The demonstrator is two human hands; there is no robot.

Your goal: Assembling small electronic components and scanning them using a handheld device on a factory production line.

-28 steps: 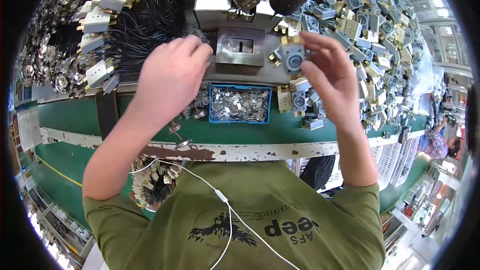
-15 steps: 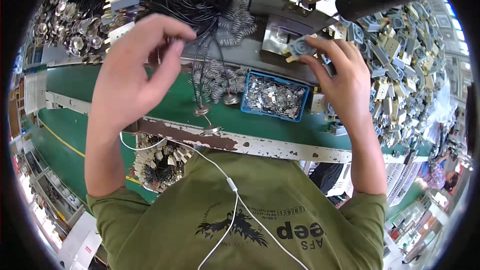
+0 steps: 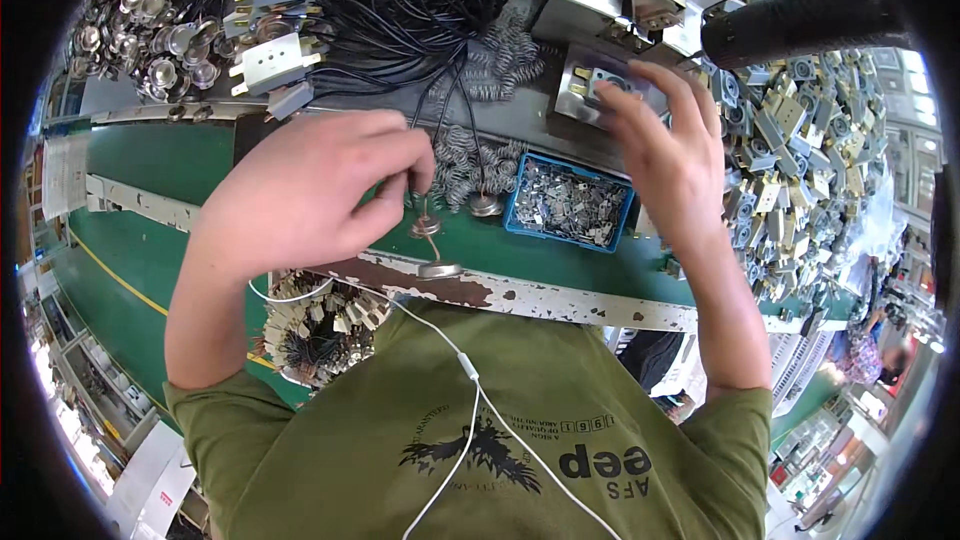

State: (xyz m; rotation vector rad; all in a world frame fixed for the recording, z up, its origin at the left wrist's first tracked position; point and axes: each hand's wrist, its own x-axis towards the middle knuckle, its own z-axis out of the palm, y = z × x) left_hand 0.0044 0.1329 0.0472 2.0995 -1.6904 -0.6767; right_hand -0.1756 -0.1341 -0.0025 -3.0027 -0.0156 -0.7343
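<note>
My left hand (image 3: 320, 185) is over the bench's front half, thumb and fingers pinched on a black wire. Below the fingertips, copper-coloured wire ends run to two round metal caps, one a small disc (image 3: 425, 227) and the other a flatter cap (image 3: 440, 269) at the bench edge. My right hand (image 3: 675, 155), slightly blurred, has its fingers apart beside a metal fixture (image 3: 575, 105). A grey plug body (image 3: 607, 82) with brass pins sits in that fixture by my fingertips, held by neither hand.
A blue tray (image 3: 513, 225) holds small metal clips. Loose springs (image 3: 455, 165) lie left of it. Black wires (image 3: 400, 20), plug bodies (image 3: 275, 65) and metal caps (image 3: 165, 70) cover the back left. A large plug pile (image 3: 790, 160) and a black tube (image 3: 800, 30) are at right.
My left hand has come down and right, closing on a black wire. The plug body has left my right hand's grip and now sits in the fixture; the right fingers have spread.
</note>
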